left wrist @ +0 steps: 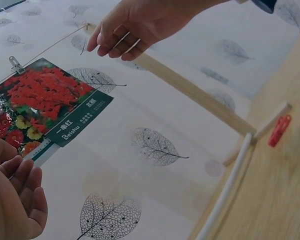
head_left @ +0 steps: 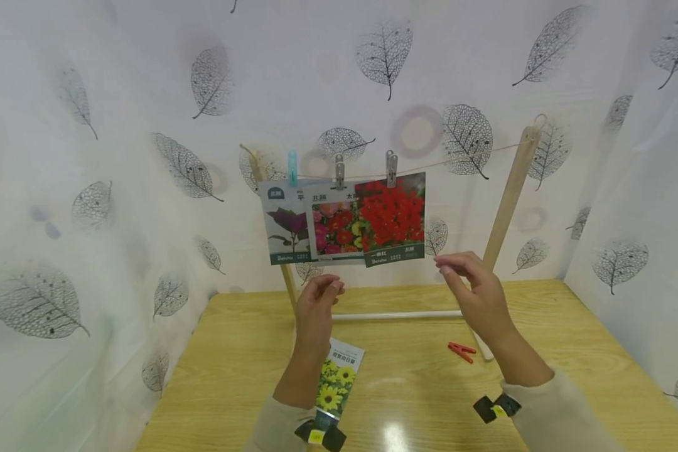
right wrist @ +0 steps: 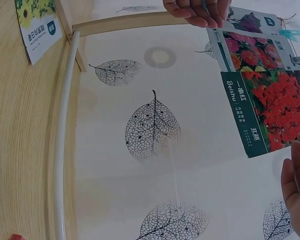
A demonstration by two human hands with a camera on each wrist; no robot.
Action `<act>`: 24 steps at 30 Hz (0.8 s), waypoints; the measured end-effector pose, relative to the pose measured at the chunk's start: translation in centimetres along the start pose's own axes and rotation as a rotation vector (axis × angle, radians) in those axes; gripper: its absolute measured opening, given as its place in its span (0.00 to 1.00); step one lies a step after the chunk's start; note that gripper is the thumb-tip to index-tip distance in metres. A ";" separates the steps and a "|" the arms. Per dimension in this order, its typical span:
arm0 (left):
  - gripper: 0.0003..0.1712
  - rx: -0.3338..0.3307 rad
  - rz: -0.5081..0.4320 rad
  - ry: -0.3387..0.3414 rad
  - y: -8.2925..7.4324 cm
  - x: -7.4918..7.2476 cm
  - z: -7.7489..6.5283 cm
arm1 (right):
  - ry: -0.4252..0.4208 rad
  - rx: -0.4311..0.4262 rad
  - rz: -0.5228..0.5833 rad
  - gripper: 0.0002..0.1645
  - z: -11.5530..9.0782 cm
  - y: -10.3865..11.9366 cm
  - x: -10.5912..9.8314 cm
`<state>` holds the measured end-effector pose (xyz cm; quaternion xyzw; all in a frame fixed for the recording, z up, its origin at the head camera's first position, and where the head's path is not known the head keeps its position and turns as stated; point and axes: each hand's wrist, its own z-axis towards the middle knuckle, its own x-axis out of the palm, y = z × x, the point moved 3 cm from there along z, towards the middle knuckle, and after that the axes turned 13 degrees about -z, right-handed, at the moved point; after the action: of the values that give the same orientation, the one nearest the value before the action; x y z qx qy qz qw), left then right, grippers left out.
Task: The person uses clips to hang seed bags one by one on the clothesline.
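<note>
Three seed packets hang overlapping from a string [head_left: 457,162]. The rightmost, a red-flower packet [head_left: 393,213], hangs from a metal clip [head_left: 392,169]. Beside it is a packet with mixed flowers [head_left: 336,226] under another metal clip [head_left: 339,172]. At the left, a light blue clothespin [head_left: 292,168] holds a purple-leaf packet [head_left: 287,223]. My left hand [head_left: 316,307] is below the packets, fingers loosely bent, holding nothing. My right hand [head_left: 479,294] is just right of the red-flower packet's lower corner, fingers loosely bent and apart from it in the left wrist view.
A yellow-flower seed packet [head_left: 341,380] lies on the wooden table [head_left: 407,389], partly behind my left forearm. A red clothespin [head_left: 461,351] lies near the right foot of the frame. Wooden posts [head_left: 511,194] carry the string, and a white bar [head_left: 395,315] joins them low down.
</note>
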<state>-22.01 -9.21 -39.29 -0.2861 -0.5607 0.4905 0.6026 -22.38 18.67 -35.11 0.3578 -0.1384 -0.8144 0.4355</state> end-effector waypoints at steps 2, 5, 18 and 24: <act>0.14 -0.009 0.005 -0.011 0.1 -0.1 -0.1 | 0.008 0.008 0.002 0.12 -0.2 -0.1 0.0; 0.11 -0.028 0.008 -0.020 0.4 -0.2 -0.2 | 0.013 0.015 0.001 0.11 -0.5 -0.2 0.1; 0.12 -0.050 0.040 -0.024 1.5 -1.0 -0.8 | 0.041 0.102 0.003 0.10 -2.3 -1.5 0.5; 0.10 -0.059 0.038 -0.015 2.2 -1.5 -1.0 | 0.051 0.120 0.020 0.12 -3.1 -2.0 0.6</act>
<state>-21.52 -9.59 -42.04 -0.3109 -0.5739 0.4870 0.5803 -21.65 19.56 -38.64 0.4026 -0.1791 -0.7908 0.4248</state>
